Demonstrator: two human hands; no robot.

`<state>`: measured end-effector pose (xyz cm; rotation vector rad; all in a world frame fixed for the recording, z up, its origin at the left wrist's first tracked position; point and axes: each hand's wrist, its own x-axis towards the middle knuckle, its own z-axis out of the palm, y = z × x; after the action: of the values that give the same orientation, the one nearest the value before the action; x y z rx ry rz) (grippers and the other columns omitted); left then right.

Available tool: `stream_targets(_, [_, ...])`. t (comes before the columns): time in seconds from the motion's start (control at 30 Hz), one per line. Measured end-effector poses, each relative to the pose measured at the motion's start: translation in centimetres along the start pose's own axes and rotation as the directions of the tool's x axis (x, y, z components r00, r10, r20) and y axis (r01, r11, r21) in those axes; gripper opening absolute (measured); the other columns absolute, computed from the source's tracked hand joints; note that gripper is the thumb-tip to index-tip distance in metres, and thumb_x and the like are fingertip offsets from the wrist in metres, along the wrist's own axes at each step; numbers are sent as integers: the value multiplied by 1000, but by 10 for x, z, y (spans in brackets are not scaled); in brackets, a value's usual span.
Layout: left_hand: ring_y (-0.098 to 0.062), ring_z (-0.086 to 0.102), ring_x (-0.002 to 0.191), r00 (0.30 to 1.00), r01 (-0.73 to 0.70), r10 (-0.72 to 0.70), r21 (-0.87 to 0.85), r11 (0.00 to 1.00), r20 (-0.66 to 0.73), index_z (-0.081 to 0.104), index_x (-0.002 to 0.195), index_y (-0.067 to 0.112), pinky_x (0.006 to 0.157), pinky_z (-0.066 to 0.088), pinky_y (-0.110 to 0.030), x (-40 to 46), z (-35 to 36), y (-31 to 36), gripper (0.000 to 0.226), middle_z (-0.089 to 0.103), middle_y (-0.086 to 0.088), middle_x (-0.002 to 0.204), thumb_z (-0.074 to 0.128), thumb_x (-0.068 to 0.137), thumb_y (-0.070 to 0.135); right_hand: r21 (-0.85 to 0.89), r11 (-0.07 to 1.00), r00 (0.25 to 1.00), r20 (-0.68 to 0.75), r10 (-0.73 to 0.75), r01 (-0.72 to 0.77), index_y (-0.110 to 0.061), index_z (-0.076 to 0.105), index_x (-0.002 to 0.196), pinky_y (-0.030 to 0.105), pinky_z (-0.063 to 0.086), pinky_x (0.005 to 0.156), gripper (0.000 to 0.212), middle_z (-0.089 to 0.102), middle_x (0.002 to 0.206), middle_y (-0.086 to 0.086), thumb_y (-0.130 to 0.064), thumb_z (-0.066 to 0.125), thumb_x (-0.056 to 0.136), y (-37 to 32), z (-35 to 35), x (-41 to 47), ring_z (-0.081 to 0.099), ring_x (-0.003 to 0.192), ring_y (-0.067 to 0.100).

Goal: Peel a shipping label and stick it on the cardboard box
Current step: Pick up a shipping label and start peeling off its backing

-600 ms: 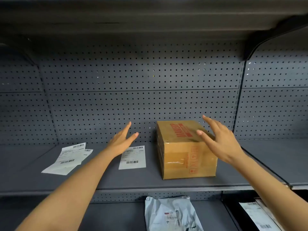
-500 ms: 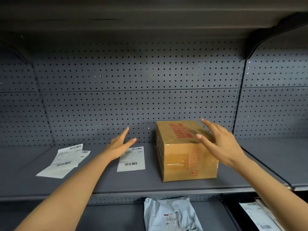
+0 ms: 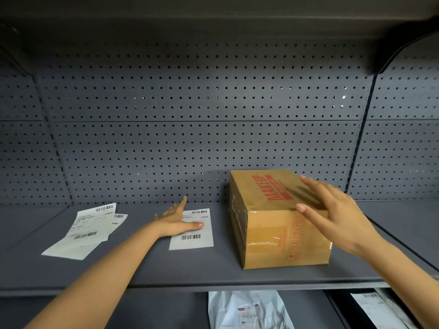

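Observation:
A brown cardboard box (image 3: 268, 224) with red "MAKEUP" print stands on the grey shelf (image 3: 190, 269), right of centre. A white shipping label (image 3: 197, 241) with barcodes lies flat just left of the box. My left hand (image 3: 177, 222) is low over the label's upper left part, fingers spread, thumb across the label; whether it touches is unclear. My right hand (image 3: 337, 214) hovers open over the box's top right edge, fingers apart, holding nothing.
A loose pile of other labels (image 3: 88, 231) lies further left on the shelf. A perforated back panel (image 3: 213, 138) closes the rear. On the lower shelf are a grey mailer bag (image 3: 249, 309) and more label sheets (image 3: 377, 307) at right.
My left hand has dropped down and forward onto the single label. My right hand has lowered slightly towards the box top.

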<state>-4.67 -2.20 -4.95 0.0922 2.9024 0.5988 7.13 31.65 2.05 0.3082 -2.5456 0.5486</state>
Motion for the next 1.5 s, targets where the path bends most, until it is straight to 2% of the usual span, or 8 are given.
stream_targets(0.43, [-25,7,144,992,-23,23,2,1000,-127,-13,144,26,113,-9,-57,-3,6,-3,116,15,-5,156,63,65,63,-1,1000,999,-33,-2,2,-25,36,138,40,33,106,83,47,139,2,-70,26,69,-4,1,0,44,126,21])
stream_targets(0.63, [-21,-3,145,999,27,-24,61,998,-43,-12,144,25,111,-12,-58,-5,7,-6,109,5,-4,158,53,68,70,-5,1000,1000,-22,-4,4,-26,36,138,43,34,107,82,46,140,2,-71,26,71,-2,0,-3,43,127,21])
stream_targets(0.97, [-19,5,145,989,4,8,83,997,-146,35,137,20,112,-5,-58,-11,12,-4,82,24,5,154,52,72,67,11,1000,1000,-6,10,-10,-27,36,138,41,30,110,82,44,142,1,-72,25,70,2,-2,-9,40,130,20])
stream_targets(1.17, [-22,12,144,975,-18,-4,-95,995,-224,48,116,24,114,-1,-53,-11,16,0,55,46,-1,140,66,71,51,39,999,1000,-4,3,-3,-28,36,138,44,30,109,82,43,142,-1,-72,26,70,3,-7,-10,40,130,19])
stream_targets(1.27, [-25,42,123,953,-93,13,-251,964,-304,49,115,25,112,16,-49,-15,19,3,50,61,0,119,72,71,36,47,999,1000,5,1,-1,-29,36,138,44,28,111,83,36,148,-1,-73,25,68,5,-10,-9,36,133,19])
stream_targets(1.33, [-23,51,106,942,-154,18,-386,910,-334,47,117,25,98,38,-38,-22,20,8,53,61,1,114,73,71,24,53,999,1000,16,2,-3,-30,35,138,41,26,111,84,31,150,-3,-73,25,67,6,-12,-9,33,134,19])
stream_targets(1.4, [-20,52,99,930,-210,23,-479,852,-366,45,120,26,74,43,-22,-30,18,16,57,55,3,118,73,72,14,51,999,1000,27,-8,7,-30,34,139,39,25,110,85,28,151,-3,-74,25,66,8,-15,-8,30,135,18])
stream_targets(1.5, [-22,50,101,899,-277,-2,-572,772,-437,41,119,29,75,42,-27,-41,13,26,61,47,0,122,73,71,9,60,997,999,32,-42,40,-31,33,139,39,24,112,85,28,151,-3,-74,25,67,11,-20,-7,29,137,18])
